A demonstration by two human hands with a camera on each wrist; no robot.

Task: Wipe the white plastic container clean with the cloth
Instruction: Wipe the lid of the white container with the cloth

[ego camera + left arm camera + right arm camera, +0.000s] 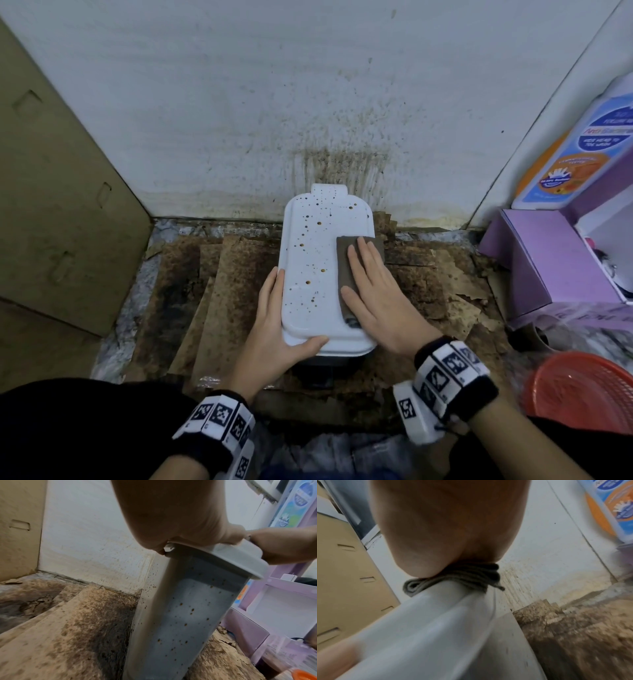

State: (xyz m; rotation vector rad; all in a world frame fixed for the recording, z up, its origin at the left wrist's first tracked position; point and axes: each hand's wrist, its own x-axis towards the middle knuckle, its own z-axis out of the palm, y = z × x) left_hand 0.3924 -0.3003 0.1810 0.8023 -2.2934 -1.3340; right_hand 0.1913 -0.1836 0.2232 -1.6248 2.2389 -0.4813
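A white plastic container (315, 260) with a lid stands on stained cardboard, its top speckled with brown spots; its side (185, 615) is speckled too. My left hand (270, 318) grips the container's left edge and near corner, thumb over the lid. A folded grey-brown cloth (342, 253) lies on the right part of the lid. My right hand (373, 291) presses flat on the cloth with straight fingers. In the right wrist view the palm (450, 527) bears on the bunched cloth (453, 580) at the lid's rim (428, 628). The strip of lid near the cloth looks clean.
Stained brown cardboard sheets (219, 291) cover the floor around the container. A spattered white wall (308, 102) stands close behind. A cardboard panel (51, 205) closes the left. On the right are a purple box (548, 267), a soap bottle (575, 154) and a red basket (582, 390).
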